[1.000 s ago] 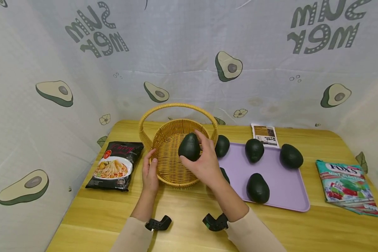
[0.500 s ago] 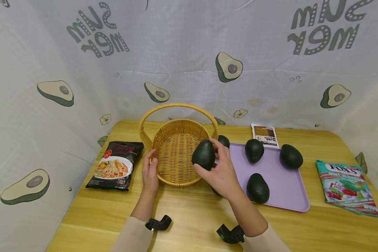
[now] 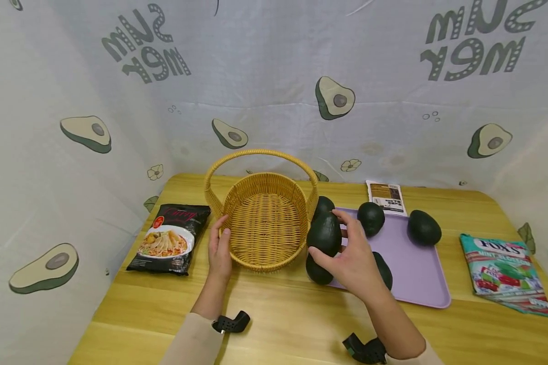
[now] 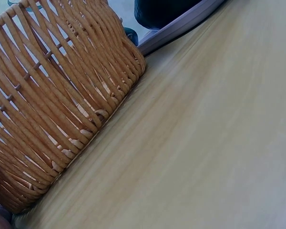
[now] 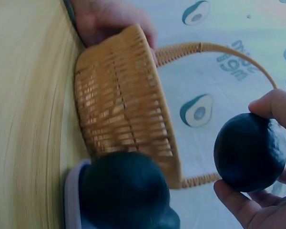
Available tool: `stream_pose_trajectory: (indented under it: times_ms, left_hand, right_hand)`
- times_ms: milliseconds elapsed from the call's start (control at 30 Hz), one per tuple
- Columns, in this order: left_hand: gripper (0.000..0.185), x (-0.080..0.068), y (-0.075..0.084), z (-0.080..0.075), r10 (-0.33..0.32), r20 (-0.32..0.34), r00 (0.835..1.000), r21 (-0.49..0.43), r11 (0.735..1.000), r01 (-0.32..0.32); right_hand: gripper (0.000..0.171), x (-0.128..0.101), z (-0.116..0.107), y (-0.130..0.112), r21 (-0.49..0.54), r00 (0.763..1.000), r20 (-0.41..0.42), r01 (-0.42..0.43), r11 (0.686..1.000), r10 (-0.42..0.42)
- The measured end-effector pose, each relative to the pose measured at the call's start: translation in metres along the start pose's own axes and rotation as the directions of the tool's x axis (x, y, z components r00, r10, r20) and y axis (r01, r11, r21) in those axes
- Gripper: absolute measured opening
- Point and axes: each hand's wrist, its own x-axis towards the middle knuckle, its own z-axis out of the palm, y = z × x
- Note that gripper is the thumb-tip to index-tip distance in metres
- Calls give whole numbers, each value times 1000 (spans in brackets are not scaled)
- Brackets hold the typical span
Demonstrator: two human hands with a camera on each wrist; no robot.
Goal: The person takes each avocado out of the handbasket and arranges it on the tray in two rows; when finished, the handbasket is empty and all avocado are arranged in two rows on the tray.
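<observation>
My right hand (image 3: 353, 258) pinches a dark green avocado (image 3: 324, 234) between thumb and fingers, raised over the left end of the lilac tray (image 3: 415, 274). In the right wrist view, the held avocado (image 5: 250, 152) is off the surface, its sides gripped by fingertips. Below it, another avocado (image 3: 318, 269) lies at the tray's left edge. My left hand (image 3: 219, 253) rests along the left outer side of a yellow wicker basket (image 3: 265, 266), fingers near its rim. The basket holds nothing and its tall handle (image 3: 262, 152) arches above.
More avocados lie on the tray, one at the back right (image 3: 423, 228) and one at the back middle (image 3: 371, 219). A black noodle packet (image 3: 171, 238) lies left of the basket, a teal candy bag (image 3: 507, 274) at the right. Behind the tray is a white-brown packet (image 3: 386, 197).
My right hand has moved right and slightly down with the avocado, from over the basket to over the tray's left end. The left hand has stayed at the basket.
</observation>
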Motion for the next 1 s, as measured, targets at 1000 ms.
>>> stream_pose_trajectory:
  times_ms: [1000]
  left_hand:
    - [44,-2,3,1,-3,17,1000,-10,1000,4]
  right_hand:
    - [95,-37,-98,89,-257,967,-160,-233,938,197]
